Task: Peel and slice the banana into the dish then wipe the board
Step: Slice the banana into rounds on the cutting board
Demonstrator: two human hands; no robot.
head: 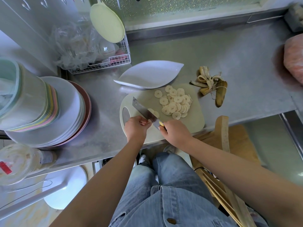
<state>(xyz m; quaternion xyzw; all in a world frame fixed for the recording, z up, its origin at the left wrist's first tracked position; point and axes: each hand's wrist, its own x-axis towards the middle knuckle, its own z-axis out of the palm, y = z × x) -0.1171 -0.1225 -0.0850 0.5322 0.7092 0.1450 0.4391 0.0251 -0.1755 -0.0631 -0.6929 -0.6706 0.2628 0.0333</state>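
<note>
Denim-covered legs (pixel 165 185) fill the bottom of the view, with both bare forearms reaching forward over them to the steel counter (pixel 229 63). On the pale cutting board (pixel 195 118) at the counter's near edge, the right hand (pixel 175 133) is wrapped around the handle of a cleaver (pixel 144 111), whose broad blade lies angled across the board's left part. A couple of banana pieces cling to the blade's flat side. The left hand (pixel 136 126) has its fingers curled in, fingertips pinched at the blade near its heel; I cannot tell whether they hold a piece of fruit. A heap of round banana slices (pixel 175 102) lies on the board's far right area, just beside the blade. The white leaf-shaped dish (pixel 147 74) sits just beyond the board, touching or overlapping its far edge, with no slices in it. The banana peel (pixel 211 86) lies splayed on the counter right of the board. A stack of plates (pixel 68 112) stands to the left, a wire dish rack (pixel 101 63) behind it
</note>
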